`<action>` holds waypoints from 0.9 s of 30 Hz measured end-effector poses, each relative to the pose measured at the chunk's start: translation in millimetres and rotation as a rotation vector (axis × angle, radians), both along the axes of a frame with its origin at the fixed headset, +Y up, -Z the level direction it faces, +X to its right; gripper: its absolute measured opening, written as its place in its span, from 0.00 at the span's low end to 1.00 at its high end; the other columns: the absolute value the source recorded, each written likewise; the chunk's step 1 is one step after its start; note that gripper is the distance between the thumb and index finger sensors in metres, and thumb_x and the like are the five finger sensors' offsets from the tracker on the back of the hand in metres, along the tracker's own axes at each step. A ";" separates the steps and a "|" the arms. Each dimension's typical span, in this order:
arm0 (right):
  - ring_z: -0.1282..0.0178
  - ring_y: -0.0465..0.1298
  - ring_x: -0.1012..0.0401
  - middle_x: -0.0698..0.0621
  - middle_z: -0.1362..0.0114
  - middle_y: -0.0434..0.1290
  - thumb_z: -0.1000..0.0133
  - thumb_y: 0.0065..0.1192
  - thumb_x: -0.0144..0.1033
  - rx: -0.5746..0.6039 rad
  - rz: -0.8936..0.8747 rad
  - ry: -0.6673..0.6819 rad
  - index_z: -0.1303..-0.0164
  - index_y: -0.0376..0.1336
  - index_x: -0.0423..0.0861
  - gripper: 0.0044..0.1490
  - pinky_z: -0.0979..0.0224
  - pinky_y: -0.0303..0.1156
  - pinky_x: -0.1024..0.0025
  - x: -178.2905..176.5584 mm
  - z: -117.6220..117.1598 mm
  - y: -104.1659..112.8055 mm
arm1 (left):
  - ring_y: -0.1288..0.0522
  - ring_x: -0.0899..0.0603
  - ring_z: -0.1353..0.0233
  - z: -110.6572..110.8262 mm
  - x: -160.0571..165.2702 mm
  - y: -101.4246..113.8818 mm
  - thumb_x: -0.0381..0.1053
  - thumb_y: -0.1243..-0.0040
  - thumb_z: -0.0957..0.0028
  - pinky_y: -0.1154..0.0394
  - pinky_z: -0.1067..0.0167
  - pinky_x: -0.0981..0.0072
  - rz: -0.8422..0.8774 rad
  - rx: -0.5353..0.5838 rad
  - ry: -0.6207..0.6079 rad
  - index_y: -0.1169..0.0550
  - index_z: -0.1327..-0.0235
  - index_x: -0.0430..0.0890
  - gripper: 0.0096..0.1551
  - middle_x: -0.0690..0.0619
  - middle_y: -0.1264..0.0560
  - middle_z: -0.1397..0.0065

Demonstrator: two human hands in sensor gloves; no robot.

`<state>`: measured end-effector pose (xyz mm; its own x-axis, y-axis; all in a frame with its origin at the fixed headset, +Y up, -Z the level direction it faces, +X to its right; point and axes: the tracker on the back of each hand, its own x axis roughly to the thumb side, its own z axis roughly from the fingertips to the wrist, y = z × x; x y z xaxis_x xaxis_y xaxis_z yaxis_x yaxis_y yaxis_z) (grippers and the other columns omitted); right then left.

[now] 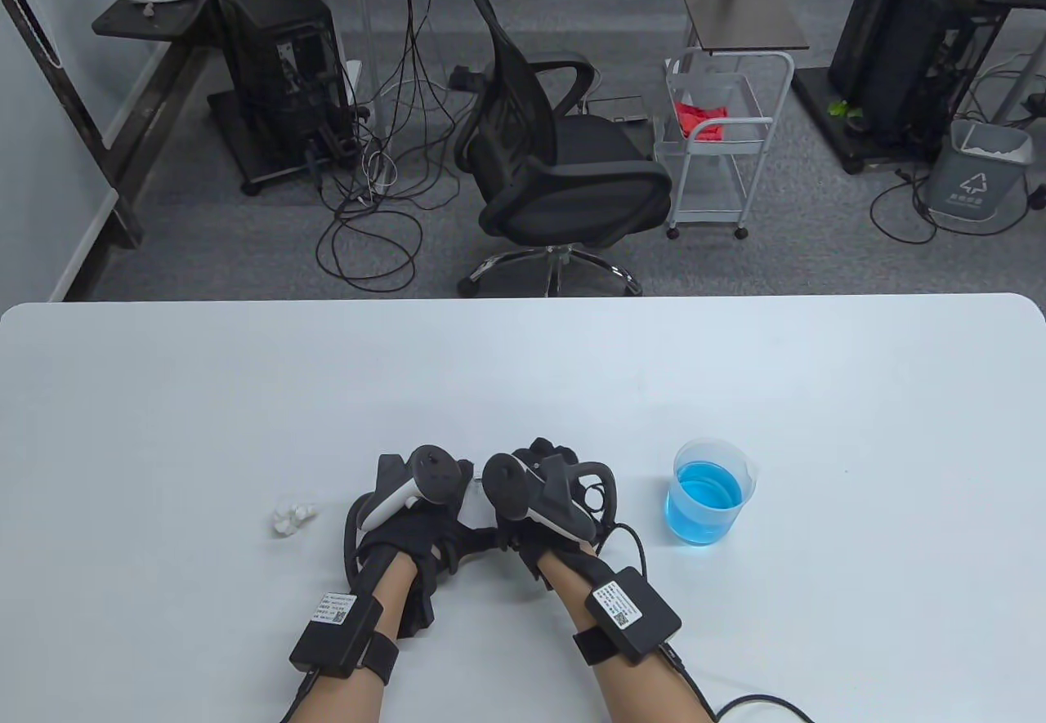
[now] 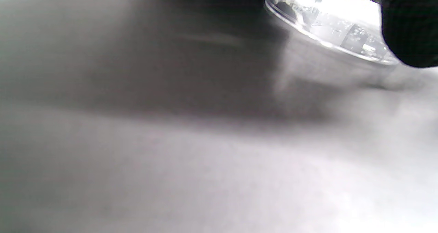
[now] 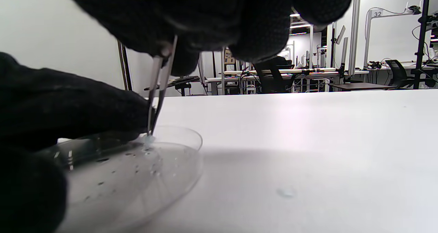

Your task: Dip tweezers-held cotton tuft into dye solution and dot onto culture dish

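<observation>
My right hand [image 3: 212,17] fingers pinch tweezers [image 3: 159,89], cotton tuft [image 3: 149,139] touching culture dish [image 3: 164,171]; left hand [image 1: 409,511] grip unclear.

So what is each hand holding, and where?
Right hand pinches the tweezers near their upper end; left hand steadies the culture dish at its rim.

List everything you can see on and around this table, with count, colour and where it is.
beaker: one, clear with blue liquid, right of the hands
cotton scrap: one, white, on table left of the hands
culture dish: one, clear, under the hands
tweezers: one, metal, tips down in the dish
cotton tuft: one, pale, at the tweezer tips
office chair: one, black, beyond the table
cart: one, white, beside the chair
bin: one, grey, far right
left hand: black glove, at the dish
right hand: black glove, pinches the tweezers
</observation>
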<state>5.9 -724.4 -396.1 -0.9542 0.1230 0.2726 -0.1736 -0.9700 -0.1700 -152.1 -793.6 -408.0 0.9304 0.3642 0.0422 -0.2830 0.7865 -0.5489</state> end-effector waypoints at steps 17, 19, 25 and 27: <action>0.44 0.79 0.57 0.55 0.60 0.80 0.52 0.73 0.37 -0.039 0.051 -0.027 0.54 0.78 0.46 0.19 0.33 0.66 0.43 2.6 -3.0 -1.0 | 0.68 0.43 0.13 0.0 -0.1 -0.1 0.82 0.42 0.57 0.63 0.21 0.45 -0.001 0.001 0.000 0.62 0.19 0.60 0.66 0.59 0.67 0.15; 0.44 0.79 0.56 0.55 0.60 0.80 0.52 0.73 0.37 -0.027 0.033 -0.025 0.54 0.79 0.46 0.19 0.33 0.66 0.43 2.3 -3.3 -0.5 | 0.68 0.43 0.13 0.0 -0.1 -0.1 0.82 0.42 0.57 0.63 0.21 0.45 -0.002 0.002 -0.001 0.62 0.19 0.60 0.66 0.59 0.66 0.15; 0.44 0.79 0.57 0.55 0.60 0.80 0.52 0.73 0.37 -0.019 0.048 -0.027 0.54 0.78 0.46 0.19 0.33 0.66 0.43 1.7 -0.8 5.5 | 0.68 0.43 0.13 0.0 0.1 -0.1 0.82 0.42 0.57 0.63 0.21 0.45 -0.001 0.001 -0.001 0.62 0.19 0.60 0.66 0.59 0.66 0.15; 0.44 0.79 0.57 0.55 0.60 0.80 0.52 0.73 0.37 -0.032 0.055 -0.028 0.54 0.78 0.46 0.19 0.33 0.66 0.43 1.4 -1.1 5.9 | 0.68 0.43 0.13 0.0 0.1 -0.1 0.82 0.42 0.57 0.63 0.21 0.45 -0.001 0.001 -0.001 0.62 0.19 0.60 0.66 0.59 0.66 0.15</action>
<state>7.3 -718.5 -397.2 -0.9671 0.0787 0.2421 -0.1158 -0.9829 -0.1429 -152.0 -793.8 -408.0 0.9307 0.3633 0.0434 -0.2818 0.7874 -0.5483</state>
